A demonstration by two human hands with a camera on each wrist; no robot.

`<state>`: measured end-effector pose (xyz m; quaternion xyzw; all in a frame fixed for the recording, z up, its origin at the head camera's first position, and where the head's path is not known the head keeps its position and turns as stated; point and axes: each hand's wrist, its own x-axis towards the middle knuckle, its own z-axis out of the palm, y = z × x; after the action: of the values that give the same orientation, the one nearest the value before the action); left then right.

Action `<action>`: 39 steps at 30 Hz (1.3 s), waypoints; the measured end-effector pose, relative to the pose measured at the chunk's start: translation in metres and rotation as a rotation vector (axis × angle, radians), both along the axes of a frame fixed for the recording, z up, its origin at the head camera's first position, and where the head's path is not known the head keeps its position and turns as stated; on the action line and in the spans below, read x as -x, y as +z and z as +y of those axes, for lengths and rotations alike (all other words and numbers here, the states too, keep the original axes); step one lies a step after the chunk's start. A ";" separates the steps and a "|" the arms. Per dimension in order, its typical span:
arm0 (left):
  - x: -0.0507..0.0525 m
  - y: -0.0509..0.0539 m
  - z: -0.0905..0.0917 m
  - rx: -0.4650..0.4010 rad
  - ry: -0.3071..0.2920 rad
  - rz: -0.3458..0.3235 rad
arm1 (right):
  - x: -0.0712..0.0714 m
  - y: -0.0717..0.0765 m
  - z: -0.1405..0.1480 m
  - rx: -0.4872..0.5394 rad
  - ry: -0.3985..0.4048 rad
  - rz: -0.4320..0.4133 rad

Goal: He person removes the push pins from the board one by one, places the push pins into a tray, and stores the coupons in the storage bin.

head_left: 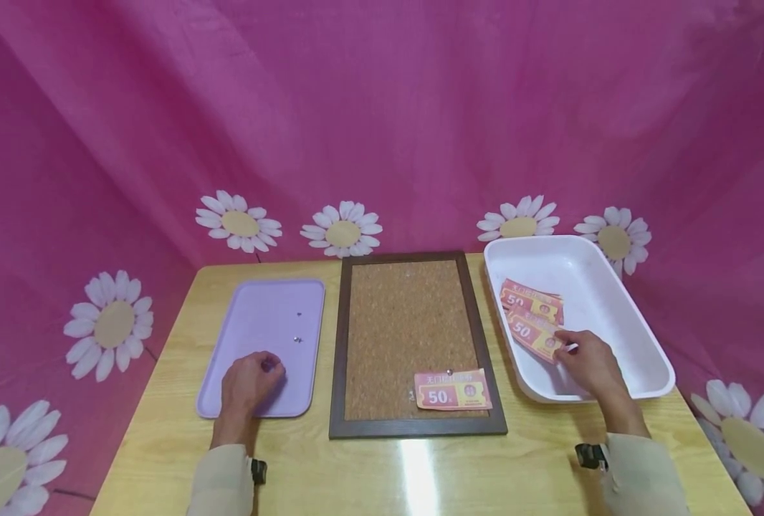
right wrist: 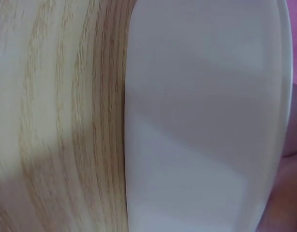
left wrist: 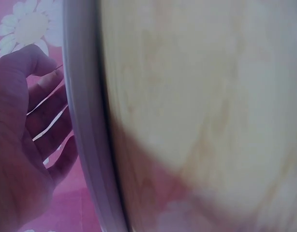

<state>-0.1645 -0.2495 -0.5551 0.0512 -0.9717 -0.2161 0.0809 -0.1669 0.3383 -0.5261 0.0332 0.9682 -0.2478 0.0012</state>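
Note:
Over the front of a lilac tray (head_left: 259, 308), my left hand (head_left: 251, 383) is bent with thumb and forefinger together. In the left wrist view, a thin, dark pin (left wrist: 59, 67) shows at those fingertips; its head is hidden. My right hand (head_left: 590, 362) reaches into a white plastic basin (head_left: 604, 287) and pinches the right end of a red-and-yellow 50 coupon (head_left: 529, 331). More coupons (head_left: 517, 292) lie just behind it. Another coupon (head_left: 453, 390) is on the framed cork board (head_left: 411, 322), with a pushpin (head_left: 449, 372) at its top edge.
A few small pins (head_left: 298, 340) lie on the lilac tray. The dark-framed board stands between tray and basin on a wooden table (head_left: 330, 473). A pink curtain (head_left: 382, 129) with daisies hangs behind the table. The basin's tall wall (right wrist: 197, 121) fills much of the right wrist view.

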 end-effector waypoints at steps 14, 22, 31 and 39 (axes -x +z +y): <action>-0.001 0.003 0.001 0.009 0.020 -0.041 | -0.002 0.001 -0.003 -0.022 0.007 -0.086; 0.002 0.008 0.004 0.006 0.015 -0.054 | -0.002 0.002 -0.004 -0.023 0.015 -0.165; 0.006 0.005 0.004 0.015 0.010 -0.090 | -0.002 -0.001 -0.004 -0.086 0.075 -0.270; 0.005 0.002 0.006 0.022 0.018 -0.089 | -0.002 -0.003 -0.004 -0.103 0.085 -0.278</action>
<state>-0.1690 -0.2433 -0.5531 0.0687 -0.9761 -0.2021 0.0401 -0.1648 0.3347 -0.5289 0.0262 0.9707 -0.1906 0.1439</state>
